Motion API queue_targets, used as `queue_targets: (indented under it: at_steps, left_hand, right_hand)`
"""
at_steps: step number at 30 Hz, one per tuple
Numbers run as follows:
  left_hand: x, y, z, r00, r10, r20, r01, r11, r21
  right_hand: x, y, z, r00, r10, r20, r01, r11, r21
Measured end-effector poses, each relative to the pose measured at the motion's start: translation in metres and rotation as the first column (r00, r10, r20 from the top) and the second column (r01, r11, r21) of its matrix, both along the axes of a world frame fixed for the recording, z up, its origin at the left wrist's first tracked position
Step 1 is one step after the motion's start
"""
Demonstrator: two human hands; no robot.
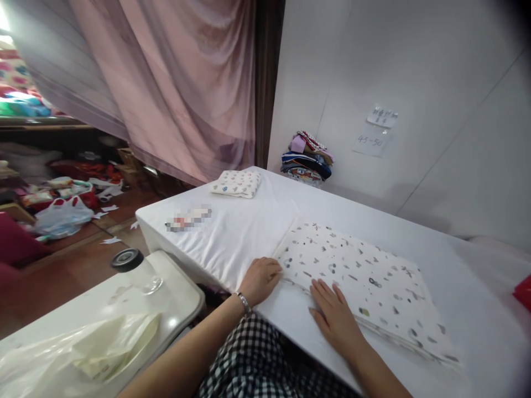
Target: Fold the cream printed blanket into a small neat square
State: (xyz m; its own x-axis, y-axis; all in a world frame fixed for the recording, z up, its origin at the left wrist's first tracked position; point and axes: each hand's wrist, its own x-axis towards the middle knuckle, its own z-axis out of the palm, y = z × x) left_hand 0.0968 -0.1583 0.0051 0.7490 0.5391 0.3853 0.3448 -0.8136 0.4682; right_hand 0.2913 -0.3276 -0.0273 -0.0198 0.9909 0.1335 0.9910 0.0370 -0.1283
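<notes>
Checked clothing fills the near bottom, 6 o'clock, between two bare forearms. Big patterned cloth = clock centre from here: white with small grey-brown motifs, lying flat on the white-covered worktop, right of frame middle.

Left grip at its 9 o'clock, by the near-left corner; fingers bent down at the edge, cannot tell if it pinches the fabric. Right grip at 8 o'clock: open, nothing held, fingers spread and laid on the near edge. Bracelet on left wrist.

Progress, my judgement: done = cloth is in a neat layered rectangle, stacked edges visible along the near side, top mostly smooth. Left = maybe some edge tidying; it lies wider and flatter than the small folded cloth at 10 o'clock, which looks finished. Whether more folds are due, cannot tell.

Further out: pixelated item at the small cloth's 8 o'clock, unidentifiable. Garment stack at 11 o'clock, beyond the worktop by the wall. Paper notes at 12, on that wall. Pink curtain between 10 and 11. Clear jar with black lid at 9, on a side table; pale plastic bag at the jar's 6.
</notes>
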Motion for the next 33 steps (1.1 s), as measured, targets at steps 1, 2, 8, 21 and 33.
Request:
queue_targets:
  at_steps: [1,2,8,21,33]
  left_hand:
    - [0.005,0.000,0.004,0.999,0.014,0.029,-0.014,1.000,0.000]
    - [0.012,0.001,0.008,0.998,0.018,0.054,-0.018,1.000,0.010]
    - [0.069,0.020,0.010,0.989,-0.066,-0.130,0.076,0.995,0.069]
    - [0.093,0.053,0.013,0.882,-0.062,-0.467,-0.039,0.978,-0.204]
    - [0.162,0.116,-0.009,0.858,0.025,-0.512,-0.074,0.994,-0.075]
  right_hand:
    - [0.001,0.000,-0.002,1.000,0.004,0.004,-0.004,1.000,0.012]
    - [0.001,0.000,-0.004,1.000,0.008,0.009,-0.008,1.000,0.026]
    - [0.004,0.000,-0.012,0.999,0.032,0.036,-0.035,0.998,0.060]
    - [0.008,0.002,0.024,0.956,-0.084,-0.283,0.027,0.979,-0.201]
    - [0.082,0.037,-0.006,0.932,-0.362,0.015,0.362,0.930,-0.067]
